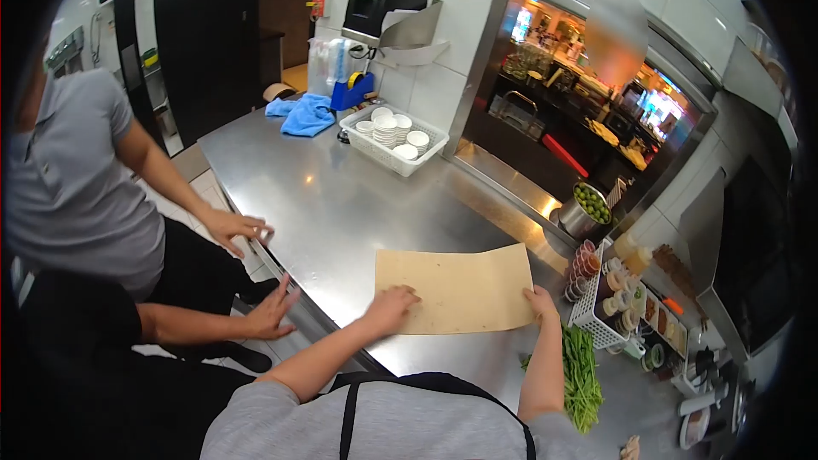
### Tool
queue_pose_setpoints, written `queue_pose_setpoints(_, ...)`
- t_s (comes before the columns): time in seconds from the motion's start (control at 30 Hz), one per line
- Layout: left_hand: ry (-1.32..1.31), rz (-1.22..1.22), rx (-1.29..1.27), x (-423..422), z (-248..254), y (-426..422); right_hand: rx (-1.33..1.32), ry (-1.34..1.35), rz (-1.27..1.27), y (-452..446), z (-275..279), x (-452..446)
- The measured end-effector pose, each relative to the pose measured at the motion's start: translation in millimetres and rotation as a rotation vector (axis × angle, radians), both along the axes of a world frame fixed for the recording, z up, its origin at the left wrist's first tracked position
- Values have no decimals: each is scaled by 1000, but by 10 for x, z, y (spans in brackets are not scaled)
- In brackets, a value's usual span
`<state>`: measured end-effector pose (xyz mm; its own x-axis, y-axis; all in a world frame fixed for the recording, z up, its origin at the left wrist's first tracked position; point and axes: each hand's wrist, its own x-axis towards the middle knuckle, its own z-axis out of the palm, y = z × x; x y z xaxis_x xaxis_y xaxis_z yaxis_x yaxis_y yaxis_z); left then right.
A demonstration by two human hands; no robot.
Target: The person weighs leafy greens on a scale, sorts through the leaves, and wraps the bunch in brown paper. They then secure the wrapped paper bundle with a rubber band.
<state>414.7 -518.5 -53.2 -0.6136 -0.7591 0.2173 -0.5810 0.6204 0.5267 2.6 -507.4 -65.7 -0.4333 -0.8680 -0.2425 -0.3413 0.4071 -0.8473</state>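
A sheet of brown paper (460, 290) lies on the steel counter in front of me, its right end lifted a little. My left hand (392, 308) rests on the sheet's lower left part, palm down. At the right edge, my right hand (540, 302) pinches the paper, thumb on top. Just below my right hand and forearm is a bunch of long green stalks (582, 379), partly covered by the arm.
Two co-workers' hands, one hand (236, 228) and another hand (271, 311), hover at the counter's left edge. A white basket (400, 162) holds small dishes near a blue cloth (308, 115). Condiment containers fill a basket (596, 315) at right, near a pot of limes (584, 213).
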Motion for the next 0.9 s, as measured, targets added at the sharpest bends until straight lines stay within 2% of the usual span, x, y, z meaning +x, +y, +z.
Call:
queue_pose_setpoints(0.07, 42, -156, 101, -166, -40, 94, -14, 266, 99, 289, -13, 61)
queue_pose_setpoints(0.1, 29, -180, 107, -204, -34, 125, -7, 254, 75, 465, 79, 174)
queue_pose_setpoints(0.17, -19, -221, -29, -282, 7, 156, -105, 64, -45, 719, 414, 511)
queue_pose_setpoints(0.2, -23, -242, -33, -321, 11, 141, -108, 62, -67, 781, 382, 548)
queue_pose_setpoints(0.27, 261, -284, 295, -408, 21, 142, -228, 144, 5, 921, 322, 606)
queue_pose_setpoints(0.3, 258, -295, 297, -474, 73, 173, -227, 144, -6, 968, 370, 708)
queue_pose_setpoints(0.37, 484, -313, 557, -632, 292, 253, -240, 243, 9, 1050, 605, 1046)
queue_pose_setpoints(0.4, 485, -317, 559, -701, 407, 294, -239, 246, 6, 1069, 712, 1177)
queue_pose_setpoints(0.47, 633, -306, 704, -860, 582, 387, -347, 421, 117, 1123, 887, 1400)
queue_pose_setpoints(0.53, 707, -276, 650, -1021, 592, 454, -291, 432, 159, 1192, 981, 1601)
queue_pose_setpoints(0.6, 650, -192, 474, -1112, 616, 484, -252, 435, 198, 1210, 1000, 1596)
queue_pose_setpoints(0.67, 653, -172, 520, -1123, 611, 492, -398, 337, 286, 1289, 936, 1538)
queue_pose_setpoints(0.7, 623, -148, 624, -1082, 730, 520, -443, 17, 215, 1345, 977, 1569)
queue_pose_setpoints(0.73, 593, -124, 727, -1059, 821, 529, -443, 19, 217, 1360, 915, 1473)
queue_pose_setpoints(0.8, 651, -146, 686, -1053, 878, 527, -378, -441, 17, 1392, 709, 1269)
queue_pose_setpoints(0.87, 742, -192, 691, -1048, 948, 499, -329, -389, -57, 1426, 759, 1204)
queue_pose_setpoints(0.9, 743, -179, 696, -1046, 990, 470, -407, 159, -106, 1442, 789, 1199)
